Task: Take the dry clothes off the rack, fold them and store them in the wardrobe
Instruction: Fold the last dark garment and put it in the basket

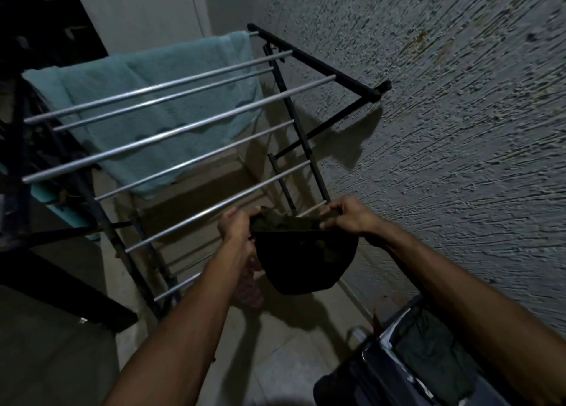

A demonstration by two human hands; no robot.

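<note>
I hold a dark garment [306,261] stretched between both hands just in front of the rack [171,136]: my left hand [235,226] pinches one top corner, my right hand [346,217] pinches the other. I judge the task is in the middle. Most bars are bare, but a teal towel [147,99] hangs on the far bars. Nothing looks folded, and I see no wardrobe here.

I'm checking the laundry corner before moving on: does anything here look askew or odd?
Nothing looks damaged. The teal towel hangs unevenly on the rack, bunched toward its left end. Both hands, left hand and right hand, grip a dark garment.
</note>
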